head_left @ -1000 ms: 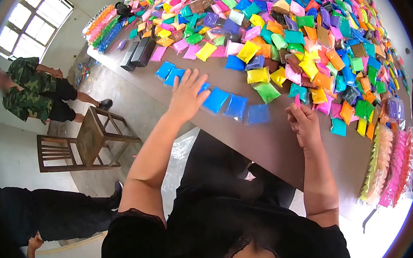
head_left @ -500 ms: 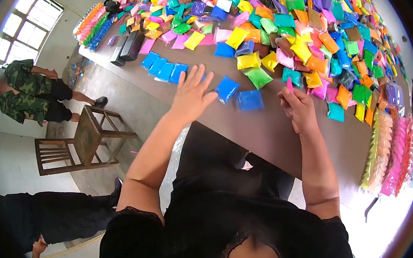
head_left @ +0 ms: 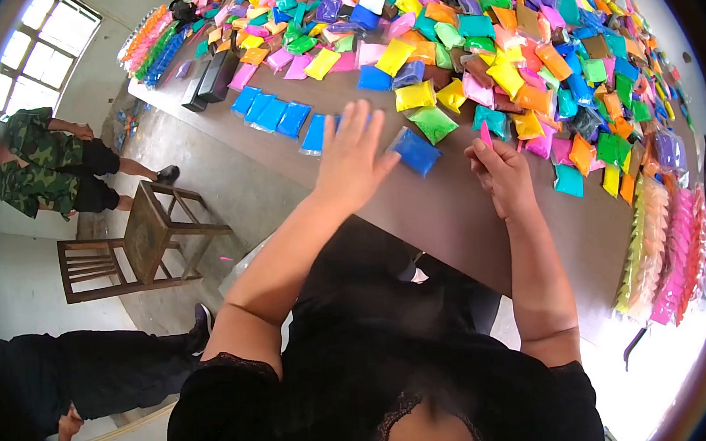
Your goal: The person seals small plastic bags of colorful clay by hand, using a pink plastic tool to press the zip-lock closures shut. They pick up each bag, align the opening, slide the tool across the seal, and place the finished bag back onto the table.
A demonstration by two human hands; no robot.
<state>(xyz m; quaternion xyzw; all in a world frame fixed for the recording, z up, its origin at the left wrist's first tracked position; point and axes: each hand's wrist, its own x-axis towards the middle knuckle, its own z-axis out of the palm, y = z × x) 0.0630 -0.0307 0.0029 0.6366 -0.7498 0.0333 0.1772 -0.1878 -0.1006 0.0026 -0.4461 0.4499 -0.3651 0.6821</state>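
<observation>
My left hand (head_left: 353,160) is spread flat over the table, palm down, with its fingers apart. Its fingers partly cover a blue packet (head_left: 313,136) at the near end of a slanting row of blue packets (head_left: 271,115). To the right of its thumb lies another blue packet (head_left: 417,151), apart from that row. Between the thumb and fingers of my right hand (head_left: 502,177) is a small pink pointed tool (head_left: 485,135), its tip up; the rest of it is hidden in the hand. A green packet (head_left: 433,123) lies between the two hands, further back.
A large heap of coloured packets (head_left: 514,73) spreads over the back and right of the brown table (head_left: 450,214). Dark boxes (head_left: 217,77) stand at its left edge. Strips of bagged pieces (head_left: 669,254) lie at right. A wooden chair (head_left: 148,233) and two other people are at left.
My left hand has moved right along the blue packets, and one of the two loose ones is no longer visible separately. My right hand keeps hold of the pink tool. The view shifted slightly.
</observation>
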